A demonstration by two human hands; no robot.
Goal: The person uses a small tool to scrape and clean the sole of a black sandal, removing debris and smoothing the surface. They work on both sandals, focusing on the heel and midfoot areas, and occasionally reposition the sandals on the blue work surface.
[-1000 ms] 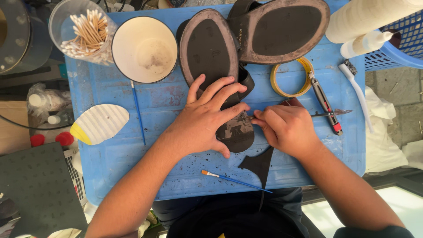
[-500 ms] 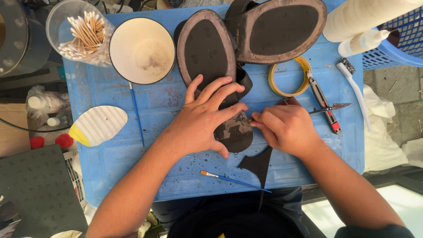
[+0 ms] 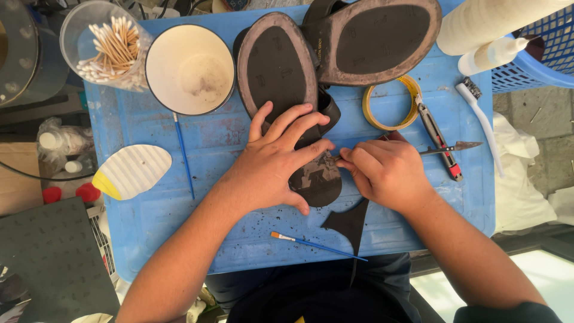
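A dark sandal (image 3: 278, 66) lies sole-up on the blue table top (image 3: 149, 227). My left hand (image 3: 272, 161) lies flat across its heel end, fingers spread, holding it down. A worn black heel patch (image 3: 317, 176) shows just below my fingers. My right hand (image 3: 385, 170) is closed around a thin metal tool (image 3: 463, 146). Its pointed end sticks out to the right, and its working end is hidden at the heel's edge between my hands. A second sandal (image 3: 376, 36) lies sole-up behind, overlapping the first.
A black rubber offcut (image 3: 350, 222) and a blue brush (image 3: 317, 244) lie near me. A red-handled knife (image 3: 441, 140), yellow tape ring (image 3: 388, 104) and white toothbrush (image 3: 481, 122) are right. A white bowl (image 3: 190, 69), a swab cup (image 3: 107, 45) and another brush (image 3: 182, 155) are left.
Both hands stay at the sandal's heel. The free end of the metal tool has tipped slightly upward, and the view has shifted a little.
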